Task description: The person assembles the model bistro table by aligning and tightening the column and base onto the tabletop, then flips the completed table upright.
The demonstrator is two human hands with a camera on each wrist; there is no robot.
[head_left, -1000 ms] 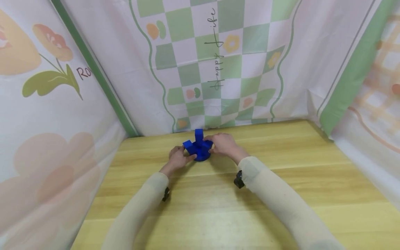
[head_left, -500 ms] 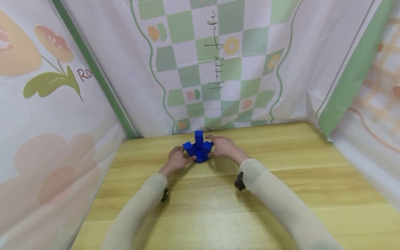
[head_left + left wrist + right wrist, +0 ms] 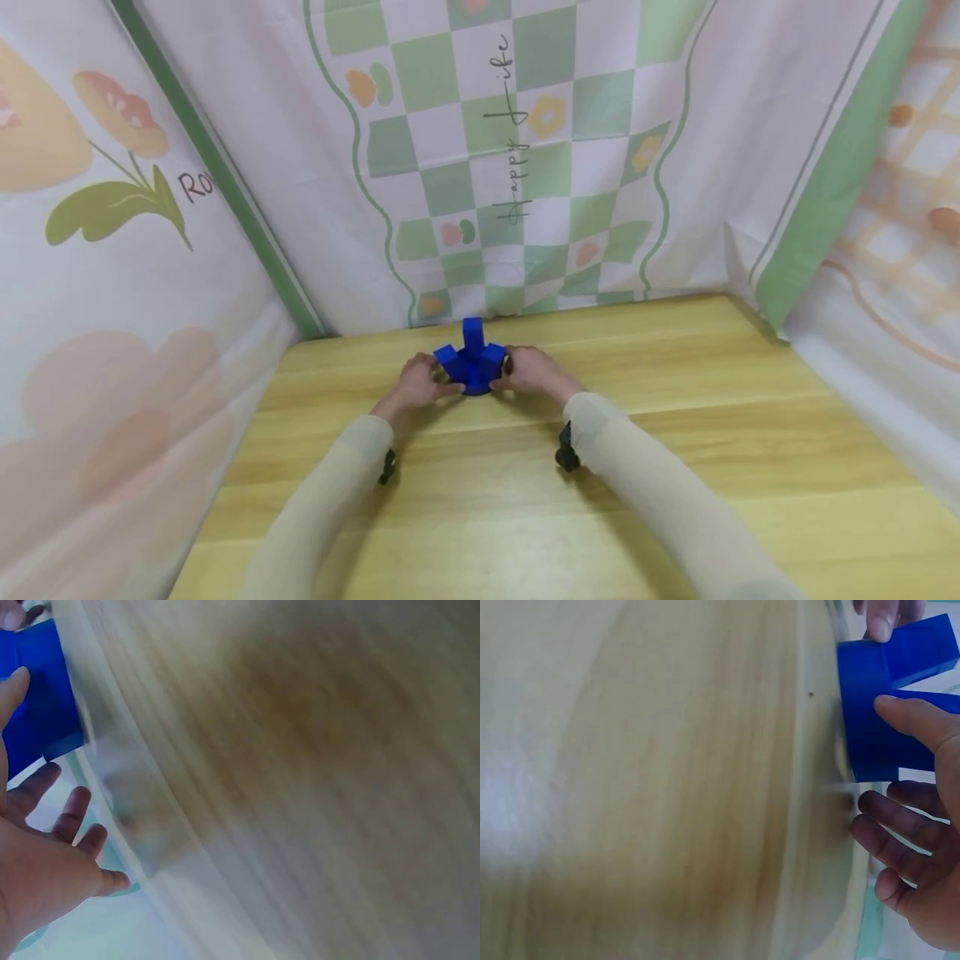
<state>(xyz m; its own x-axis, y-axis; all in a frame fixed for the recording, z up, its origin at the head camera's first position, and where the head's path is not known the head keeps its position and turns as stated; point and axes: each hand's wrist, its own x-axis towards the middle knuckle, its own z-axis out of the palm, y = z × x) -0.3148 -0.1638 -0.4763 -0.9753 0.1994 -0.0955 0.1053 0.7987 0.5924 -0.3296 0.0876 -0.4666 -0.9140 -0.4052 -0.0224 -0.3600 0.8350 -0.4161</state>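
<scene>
A blue piece with a round base and three upright square prongs stands on the wooden table near its back edge. My left hand holds its left side, thumb at the front of the base and fingers round behind. On the opposite side my right hand grips it likewise. In the left wrist view, the left hand's thumb lies on the blue piece while the other fingers spread beside it. The right wrist view has the right hand's thumb pressing the blue piece's curved wall.
Wood-grain table extends from the hands toward the person. A checkered printed curtain hangs just behind the back edge. Floral cloth closes off the left side, and more cloth the right.
My right hand's index finger has come down from the right prong's upper part to the piece's side. The left hand keeps its hold. The head view has shifted slightly.
</scene>
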